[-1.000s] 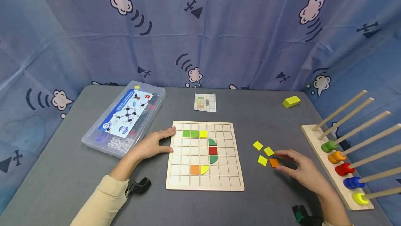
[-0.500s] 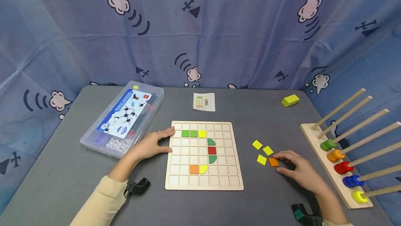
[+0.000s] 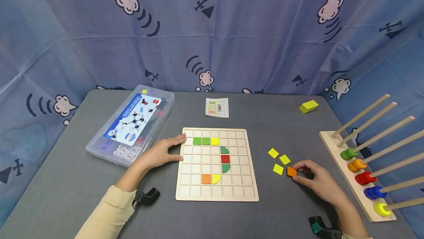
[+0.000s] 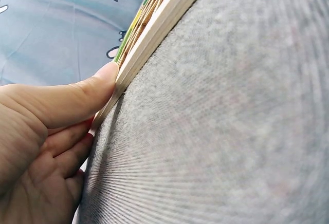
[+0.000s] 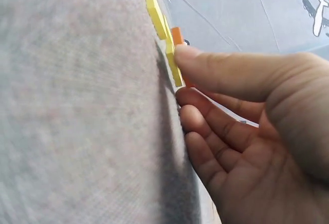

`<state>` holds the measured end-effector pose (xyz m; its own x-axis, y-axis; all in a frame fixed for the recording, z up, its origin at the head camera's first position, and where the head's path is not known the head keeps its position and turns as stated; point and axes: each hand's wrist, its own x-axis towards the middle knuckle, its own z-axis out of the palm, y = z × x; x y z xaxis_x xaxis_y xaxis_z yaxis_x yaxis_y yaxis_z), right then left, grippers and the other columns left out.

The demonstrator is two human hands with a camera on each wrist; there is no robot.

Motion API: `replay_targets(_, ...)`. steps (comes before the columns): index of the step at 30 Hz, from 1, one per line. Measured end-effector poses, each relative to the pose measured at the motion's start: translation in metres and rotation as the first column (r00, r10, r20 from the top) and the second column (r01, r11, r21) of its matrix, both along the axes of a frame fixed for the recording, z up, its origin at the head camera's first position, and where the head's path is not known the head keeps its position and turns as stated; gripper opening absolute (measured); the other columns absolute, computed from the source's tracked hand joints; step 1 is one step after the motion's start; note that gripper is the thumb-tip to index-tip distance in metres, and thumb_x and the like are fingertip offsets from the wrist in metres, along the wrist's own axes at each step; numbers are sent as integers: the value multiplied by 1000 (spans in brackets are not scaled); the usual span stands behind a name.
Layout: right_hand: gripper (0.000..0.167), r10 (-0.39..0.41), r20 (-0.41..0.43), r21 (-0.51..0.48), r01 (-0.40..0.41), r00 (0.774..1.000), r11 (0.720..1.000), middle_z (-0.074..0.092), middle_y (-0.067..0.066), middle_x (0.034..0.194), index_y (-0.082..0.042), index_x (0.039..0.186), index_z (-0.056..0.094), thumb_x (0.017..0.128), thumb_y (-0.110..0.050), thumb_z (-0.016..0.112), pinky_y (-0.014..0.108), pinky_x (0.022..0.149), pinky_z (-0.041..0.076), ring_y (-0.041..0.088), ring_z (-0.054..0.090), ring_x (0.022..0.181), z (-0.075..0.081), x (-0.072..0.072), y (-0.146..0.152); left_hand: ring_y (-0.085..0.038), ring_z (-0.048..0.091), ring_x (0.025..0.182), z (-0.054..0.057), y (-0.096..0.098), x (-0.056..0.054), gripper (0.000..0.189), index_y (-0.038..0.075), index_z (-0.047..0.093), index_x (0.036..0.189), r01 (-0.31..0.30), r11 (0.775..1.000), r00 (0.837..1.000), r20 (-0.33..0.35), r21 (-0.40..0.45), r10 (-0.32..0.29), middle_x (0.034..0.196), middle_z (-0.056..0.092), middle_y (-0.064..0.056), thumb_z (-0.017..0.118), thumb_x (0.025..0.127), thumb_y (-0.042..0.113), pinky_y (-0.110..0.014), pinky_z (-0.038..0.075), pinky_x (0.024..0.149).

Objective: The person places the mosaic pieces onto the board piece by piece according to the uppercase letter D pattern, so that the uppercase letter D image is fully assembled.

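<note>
R hand (image 3: 318,182) is in on the right side of the tbl (image 3: 198,218), thumb + forefinger clamped on the orange tile (image 3: 291,172)! That's just beside 3 loose yellow tiles (image 3: 277,169), right of the grid board (image 3: 210,160); can't tell if it's fully off the tbl. Meanwhile L hand (image 3: 160,155) at the board's left edge: thumb and forefinger apart, tips touching wood, no clamp, prob. just steadying. Board's part-filled, w/ an orange sq. (image 3: 206,179) toward the near side. Pattern card (image 3: 216,107) lies beyond the far edge, print too small to be sure of. Step in hand, I'd say: pick-up of the orange tile. Next move prob. calls for a firm pinch, lift clear of the yellows, then left w/o bumping pcs.
</note>
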<state>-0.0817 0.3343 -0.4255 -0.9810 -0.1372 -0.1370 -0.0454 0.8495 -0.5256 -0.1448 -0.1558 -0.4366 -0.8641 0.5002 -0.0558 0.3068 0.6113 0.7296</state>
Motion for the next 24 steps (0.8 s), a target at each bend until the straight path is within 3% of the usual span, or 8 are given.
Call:
replay_targets(4, 30, -17, 3, 1, 17, 1000, 1000, 65, 5, 103, -10, 105, 64, 83, -27, 74, 22, 73, 49, 10, 57, 87, 8, 1, -9, -35, 29, 140, -1, -1, -1, 73, 5, 43, 143, 2, 1000, 1000, 4, 3, -2, 151, 35, -10, 75, 81, 26, -54, 27, 111)
replay_targets(11, 30, 20, -82, -28, -22, 996, 999, 66, 4, 100, -9, 104, 64, 80, -22, 76, 35, 78, 53, 19, 61, 90, 24, 8, -39, -36, 28, 140, -1, -1, -1, 72, 5, 42, 143, 7, 1000, 1000, 12, 3, -7, 152, 34, -10, 74, 82, 26, -55, 24, 112)
replay_targets(15, 28, 74, -100, -48, -79, 992, 996, 65, 1, 100, -12, 102, 65, 78, -16, 77, 39, 79, 54, 20, 62, 90, 25, 8, -57, -36, 28, 140, 0, 0, -2, 72, 4, 42, 142, 9, 1000, 1000, 6, 2, -9, 151, 34, -10, 74, 81, 25, -55, 24, 112)
replay_targets(19, 27, 152, -122, -80, -162, 981, 984, 65, -6, 98, -18, 100, 65, 77, -15, 78, 34, 79, 53, 14, 62, 89, 22, 7, -75, -37, 28, 140, 1, 0, -2, 72, 4, 42, 142, 12, 1000, 1000, 3, -1, -12, 151, 34, -11, 74, 82, 24, -55, 24, 112)
replay_targets(24, 27, 270, -152, -140, -292, 951, 946, 63, -12, 98, -21, 100, 64, 77, -17, 78, 28, 79, 52, 9, 59, 88, 18, 5, -99, -37, 29, 140, 2, 0, -2, 72, 4, 42, 143, 12, 1000, 1000, 6, -3, -12, 151, 35, -11, 74, 82, 24, -55, 25, 112)
